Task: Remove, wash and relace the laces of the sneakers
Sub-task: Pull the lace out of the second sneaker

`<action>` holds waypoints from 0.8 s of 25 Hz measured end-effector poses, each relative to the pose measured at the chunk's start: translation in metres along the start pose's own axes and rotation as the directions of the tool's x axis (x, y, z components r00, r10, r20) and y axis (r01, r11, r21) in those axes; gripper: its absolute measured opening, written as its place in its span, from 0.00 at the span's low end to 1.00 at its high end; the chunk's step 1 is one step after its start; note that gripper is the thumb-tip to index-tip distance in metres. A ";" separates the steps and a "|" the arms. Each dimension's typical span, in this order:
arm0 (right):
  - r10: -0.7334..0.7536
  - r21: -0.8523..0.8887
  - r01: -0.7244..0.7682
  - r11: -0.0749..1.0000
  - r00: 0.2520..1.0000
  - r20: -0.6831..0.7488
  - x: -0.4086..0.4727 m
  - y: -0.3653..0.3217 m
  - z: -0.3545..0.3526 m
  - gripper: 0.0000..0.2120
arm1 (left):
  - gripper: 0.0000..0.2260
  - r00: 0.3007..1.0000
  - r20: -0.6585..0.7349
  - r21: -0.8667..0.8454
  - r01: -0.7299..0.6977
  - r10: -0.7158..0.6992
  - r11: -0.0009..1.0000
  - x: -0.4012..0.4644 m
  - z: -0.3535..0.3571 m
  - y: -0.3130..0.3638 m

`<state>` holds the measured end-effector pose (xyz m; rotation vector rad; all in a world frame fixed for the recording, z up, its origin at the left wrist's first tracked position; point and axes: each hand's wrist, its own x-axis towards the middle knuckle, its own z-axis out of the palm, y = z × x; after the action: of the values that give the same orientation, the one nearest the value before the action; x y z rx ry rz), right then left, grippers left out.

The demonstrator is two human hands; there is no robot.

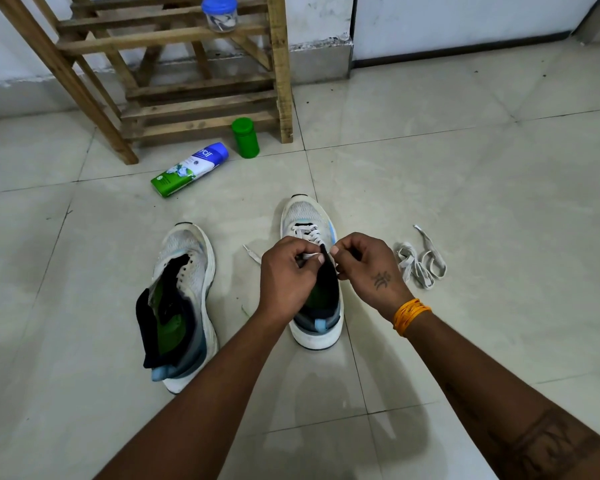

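**Hands work a lace at a sneaker's top eyelets**

Both hands meet over the right-hand sneaker (312,271) on a pale tiled floor (465,202). Left hand (290,271) pinches a white lace (307,233) between thumb and curled fingers; right hand (368,263), with an orange thread band (411,315) at the wrist, pinches close beside it at the tongue. This shoe is laced across its lower eyelets, and one lace end (252,253) trails onto the floor to its left.

Just beside the left forearm stands the second sneaker (184,303), unlaced, its dark tongue pulled out and folded over. A loose lace (420,261) lies in a heap near the right hand.

Farther off, a toppled blue-capped bottle (189,169) and an upright green container (245,137) sit before a wooden rack (201,98), which holds a blue-lidded jar (219,12), against a white wall (465,22).
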<state>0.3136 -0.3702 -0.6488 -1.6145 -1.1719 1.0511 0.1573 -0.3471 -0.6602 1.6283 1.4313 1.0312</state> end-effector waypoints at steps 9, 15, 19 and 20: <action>0.117 -0.002 -0.117 0.993 0.993 -0.029 0.006 -0.001 0.012 0.12 | 0.02 0.997 -0.002 0.115 -0.075 0.075 0.991 0.000 0.007 0.002; 0.209 0.249 -0.207 0.946 0.978 0.017 -0.001 -0.003 0.007 0.08 | 0.03 0.999 -0.007 0.147 -0.042 0.043 0.988 -0.001 0.010 0.001; 0.119 0.174 -0.087 0.981 0.976 -0.185 -0.020 0.004 0.020 0.04 | 0.03 1.000 0.005 0.154 -0.008 0.008 0.988 0.000 0.008 0.003; 0.057 0.099 -0.036 0.994 0.975 -0.214 -0.026 0.005 0.024 0.06 | 0.04 1.000 0.010 0.166 -0.015 0.014 0.986 -0.001 0.006 0.003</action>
<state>0.2870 -0.3925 -0.6570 -1.6426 -0.9300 0.9198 0.1644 -0.3485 -0.6599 1.7615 1.5366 0.9322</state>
